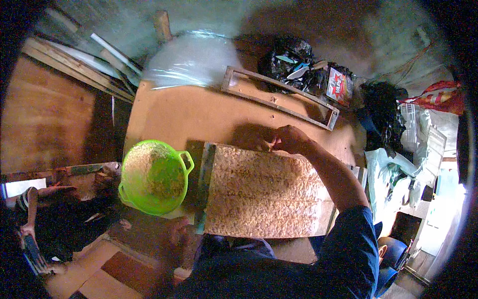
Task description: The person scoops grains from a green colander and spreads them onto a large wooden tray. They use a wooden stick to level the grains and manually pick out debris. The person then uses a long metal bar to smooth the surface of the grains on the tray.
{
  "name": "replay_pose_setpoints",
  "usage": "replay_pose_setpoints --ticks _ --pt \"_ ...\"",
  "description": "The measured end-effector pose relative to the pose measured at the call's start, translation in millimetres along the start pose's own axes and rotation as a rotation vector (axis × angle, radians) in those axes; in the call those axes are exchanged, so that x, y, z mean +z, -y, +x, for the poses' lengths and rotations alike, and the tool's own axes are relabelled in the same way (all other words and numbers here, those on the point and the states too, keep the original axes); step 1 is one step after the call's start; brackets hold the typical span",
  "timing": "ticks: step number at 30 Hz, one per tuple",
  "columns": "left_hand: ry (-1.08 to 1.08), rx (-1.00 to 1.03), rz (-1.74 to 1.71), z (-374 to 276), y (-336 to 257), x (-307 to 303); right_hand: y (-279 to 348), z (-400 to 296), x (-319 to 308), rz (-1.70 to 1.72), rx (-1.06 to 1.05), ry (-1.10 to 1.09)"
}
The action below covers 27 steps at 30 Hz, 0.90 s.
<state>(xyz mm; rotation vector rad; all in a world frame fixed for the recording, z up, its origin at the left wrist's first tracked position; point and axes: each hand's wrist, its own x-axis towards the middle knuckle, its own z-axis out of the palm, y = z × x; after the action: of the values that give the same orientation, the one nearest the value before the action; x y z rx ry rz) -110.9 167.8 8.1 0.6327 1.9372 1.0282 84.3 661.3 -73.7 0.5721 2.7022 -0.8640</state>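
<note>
A shallow wooden tray [208,175] lies before me, covered with a layer of pale beans or grains [257,190]. At its far edge is my right hand [293,140], fingers bent together; whether a small piece sits between the fingertips cannot be made out. My left hand [180,228] is blurred, low beside the tray's near left corner and under the basin; its grip is unclear. Left of the tray stands a bright green plastic basin [183,175] with two loop handles. More of the pale pieces cling to its inside, mostly on the upper left.
An empty rectangular wooden frame [274,104] lies across the table [179,112]. Behind are clear plastic sheeting [194,59], a black plastic bag [295,48] and a printed box [338,86]. Planks [74,67] lean left. Another person's arm [33,209] shows at far left.
</note>
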Motion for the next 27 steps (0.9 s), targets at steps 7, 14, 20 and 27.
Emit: replay_pose_setpoints --ticks 7,14,20,27 --pt "-0.002 -0.011 0.008 -6 -7 -2 -12 17 16 -0.159 -0.002 0.071" --pt "0.006 -0.034 -0.013 -18 -21 8 -8 24 15 -0.216 0.02 0.04" --pt "0.058 0.173 0.129 -31 -45 15 -1 -68 -39 -0.212 -0.055 -0.134" --pt "0.18 0.247 -0.065 -60 -95 69 81 -297 -18 1.058 0.279 -0.515"
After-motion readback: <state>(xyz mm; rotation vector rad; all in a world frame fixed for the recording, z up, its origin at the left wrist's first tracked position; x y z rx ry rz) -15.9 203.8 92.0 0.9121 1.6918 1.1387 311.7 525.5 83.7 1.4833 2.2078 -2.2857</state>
